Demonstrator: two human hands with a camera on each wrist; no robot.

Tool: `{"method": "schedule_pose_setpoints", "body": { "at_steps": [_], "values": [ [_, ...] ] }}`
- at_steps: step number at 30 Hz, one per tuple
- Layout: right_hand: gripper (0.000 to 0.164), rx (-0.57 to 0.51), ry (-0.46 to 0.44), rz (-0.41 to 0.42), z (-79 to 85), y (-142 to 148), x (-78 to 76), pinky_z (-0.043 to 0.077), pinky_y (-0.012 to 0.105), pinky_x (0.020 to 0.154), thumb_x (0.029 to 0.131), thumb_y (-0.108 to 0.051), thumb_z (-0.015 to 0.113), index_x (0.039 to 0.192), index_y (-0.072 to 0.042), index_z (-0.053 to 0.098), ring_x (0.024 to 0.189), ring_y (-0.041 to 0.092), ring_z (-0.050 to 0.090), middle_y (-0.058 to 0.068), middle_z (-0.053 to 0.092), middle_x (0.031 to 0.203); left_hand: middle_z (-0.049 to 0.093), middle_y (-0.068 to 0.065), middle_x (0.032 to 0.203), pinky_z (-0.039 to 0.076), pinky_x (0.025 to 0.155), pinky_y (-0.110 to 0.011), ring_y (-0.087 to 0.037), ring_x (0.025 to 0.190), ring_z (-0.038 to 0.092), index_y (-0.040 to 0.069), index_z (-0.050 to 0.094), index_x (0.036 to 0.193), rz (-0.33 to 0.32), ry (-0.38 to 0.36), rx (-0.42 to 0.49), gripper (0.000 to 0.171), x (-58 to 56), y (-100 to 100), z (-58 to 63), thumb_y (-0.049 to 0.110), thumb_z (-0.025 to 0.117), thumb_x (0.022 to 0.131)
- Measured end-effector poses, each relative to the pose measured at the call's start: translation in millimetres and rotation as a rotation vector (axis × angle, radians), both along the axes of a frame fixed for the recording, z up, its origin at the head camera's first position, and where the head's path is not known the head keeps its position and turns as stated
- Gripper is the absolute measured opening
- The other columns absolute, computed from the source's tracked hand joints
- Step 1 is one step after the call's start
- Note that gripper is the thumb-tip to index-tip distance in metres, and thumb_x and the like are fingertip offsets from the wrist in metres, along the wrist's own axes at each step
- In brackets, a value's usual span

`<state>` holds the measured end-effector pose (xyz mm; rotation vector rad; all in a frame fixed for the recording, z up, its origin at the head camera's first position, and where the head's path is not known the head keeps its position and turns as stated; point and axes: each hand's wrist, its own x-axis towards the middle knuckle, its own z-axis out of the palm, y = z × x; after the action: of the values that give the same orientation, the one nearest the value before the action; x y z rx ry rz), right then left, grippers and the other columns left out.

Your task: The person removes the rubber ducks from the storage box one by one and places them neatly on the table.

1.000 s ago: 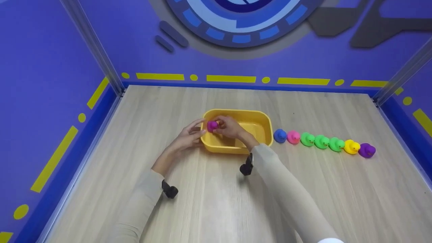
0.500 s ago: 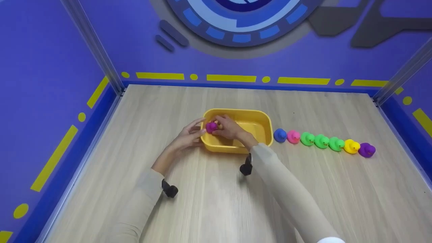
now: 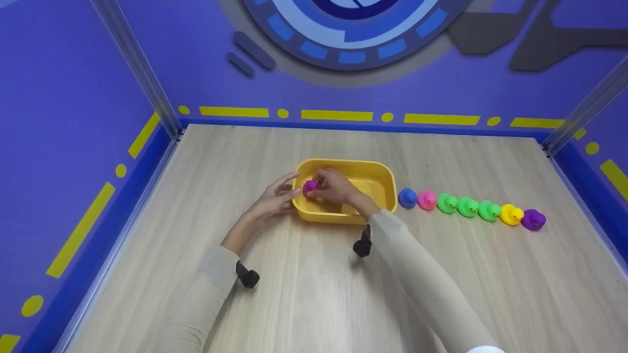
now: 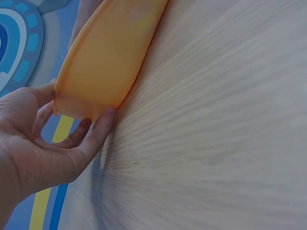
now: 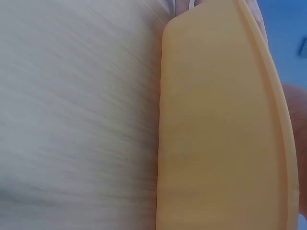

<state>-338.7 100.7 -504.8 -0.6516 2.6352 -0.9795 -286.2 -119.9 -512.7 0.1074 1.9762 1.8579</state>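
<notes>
A yellow plastic bin (image 3: 343,217) stands on the wooden tabletop. My left hand (image 3: 269,202) is at its left end, fingers spread and touching the end wall and rim; in the left wrist view, fingertips (image 4: 109,112) rest low against that wall. Inside the bin, my right hand (image 3: 336,187) pinches a magenta rubber duck (image 3: 309,188) near the left end, the duck partly covered by the fingers. In the right wrist view the bin's side wall (image 5: 220,124) hides most of that hand.
Right of the bin runs a row of rubber ducks: blue (image 3: 407,198), pink (image 3: 427,200), several green (image 3: 467,207), yellow (image 3: 511,214) and purple (image 3: 533,219). Blue panels (image 3: 338,98) enclose the tabletop at the back and sides.
The magenta duck and my right hand have shifted slightly within the bin's left end. My left hand and the row of ducks stay put.
</notes>
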Motion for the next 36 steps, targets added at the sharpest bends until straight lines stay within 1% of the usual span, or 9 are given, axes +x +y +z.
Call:
{"method": "schedule_pose_setpoints", "body": {
  "at_steps": [5, 9, 13, 17, 22, 27, 31, 34, 36],
  "values": [
    [0.034, -0.029, -0.023, -0.045, 3.9, 5, 2.5, 0.059, 0.032, 0.094, 0.092, -0.031, 0.077, 0.115, -0.007, 0.067, 0.100, 0.023, 0.063, 0.008, 0.070, 0.112, 0.043, -0.016, 0.150, 0.057, 0.103, -0.046, -0.034, 0.128, 0.060, 0.027, 0.038, 0.158, 0.017, -0.007, -0.010, 0.056, 0.6, 1, 1.8, 0.025, 0.058, 0.105],
    [0.036, -0.031, -0.027, -0.066, 5.3, 12, 3.9, 0.060, 0.032, 0.090, 0.090, -0.028, 0.080, 0.114, -0.004, 0.067, 0.097, 0.024, 0.064, 0.012, 0.071, 0.111, 0.042, -0.018, 0.150, 0.057, 0.102, -0.047, -0.035, 0.124, 0.062, 0.026, 0.036, 0.159, 0.009, -0.013, 0.007, 0.056, 0.6, 3, 0.6, 0.023, 0.057, 0.106],
    [0.037, -0.020, -0.029, -0.080, 6.1, 17, 4.1, 0.060, 0.034, 0.091, 0.089, -0.026, 0.081, 0.114, -0.004, 0.065, 0.099, 0.025, 0.065, 0.013, 0.071, 0.112, 0.043, -0.018, 0.150, 0.058, 0.102, -0.047, -0.035, 0.123, 0.063, 0.027, 0.036, 0.158, 0.006, -0.011, 0.012, 0.057, 0.4, 3, -0.3, 0.023, 0.058, 0.106],
    [0.036, -0.043, -0.042, -0.086, 8.7, 18, 4.3, 0.060, 0.035, 0.094, 0.089, -0.025, 0.082, 0.114, -0.005, 0.063, 0.103, 0.026, 0.065, 0.013, 0.070, 0.114, 0.044, -0.017, 0.149, 0.059, 0.100, -0.045, -0.033, 0.123, 0.063, 0.029, 0.039, 0.157, 0.027, -0.007, -0.018, 0.056, 0.1, 2, -0.4, 0.025, 0.059, 0.105],
    [0.036, -0.071, -0.027, -0.066, 13.2, 20, 7.7, 0.059, 0.036, 0.100, 0.089, -0.025, 0.081, 0.116, -0.007, 0.064, 0.110, 0.026, 0.065, 0.010, 0.069, 0.118, 0.044, -0.017, 0.150, 0.059, 0.100, -0.045, -0.033, 0.124, 0.063, 0.029, 0.039, 0.157, 0.028, -0.012, -0.015, 0.056, -0.6, 2, 0.2, 0.025, 0.059, 0.105],
    [0.035, -0.115, 0.017, -0.006, 18.5, 24, 12.1, 0.057, 0.041, 0.104, 0.091, -0.023, 0.080, 0.121, -0.008, 0.069, 0.111, 0.026, 0.064, 0.008, 0.070, 0.118, 0.044, -0.018, 0.150, 0.058, 0.100, -0.046, -0.034, 0.123, 0.063, 0.029, 0.041, 0.156, 0.040, -0.003, -0.015, 0.055, 0.5, 3, 1.5, 0.023, 0.059, 0.105],
    [0.035, -0.174, 0.045, 0.031, 22.3, 26, 14.8, 0.057, 0.047, 0.102, 0.091, -0.018, 0.079, 0.122, -0.004, 0.070, 0.111, 0.030, 0.065, 0.011, 0.072, 0.117, 0.044, -0.017, 0.150, 0.058, 0.101, -0.046, -0.034, 0.124, 0.063, 0.030, 0.041, 0.155, 0.044, -0.007, -0.017, 0.054, 1.2, 2, 1.7, 0.023, 0.060, 0.105],
    [0.033, -0.212, 0.069, 0.040, 24.1, 27, 17.4, 0.059, 0.047, 0.100, 0.090, -0.013, 0.079, 0.121, -0.002, 0.071, 0.110, 0.032, 0.067, 0.013, 0.073, 0.117, 0.044, -0.018, 0.150, 0.058, 0.101, -0.046, -0.034, 0.124, 0.063, 0.030, 0.041, 0.155, 0.041, -0.009, -0.009, 0.055, 1.4, 2, 1.4, 0.023, 0.060, 0.105],
    [0.032, -0.229, 0.086, 0.043, 25.1, 28, 19.7, 0.060, 0.044, 0.099, 0.089, -0.011, 0.080, 0.119, -0.003, 0.072, 0.109, 0.031, 0.068, 0.012, 0.074, 0.116, 0.044, -0.018, 0.150, 0.058, 0.101, -0.047, -0.035, 0.124, 0.063, 0.029, 0.041, 0.156, 0.038, -0.009, -0.004, 0.055, 1.9, 2, 0.9, 0.023, 0.060, 0.105]
  ]
}}
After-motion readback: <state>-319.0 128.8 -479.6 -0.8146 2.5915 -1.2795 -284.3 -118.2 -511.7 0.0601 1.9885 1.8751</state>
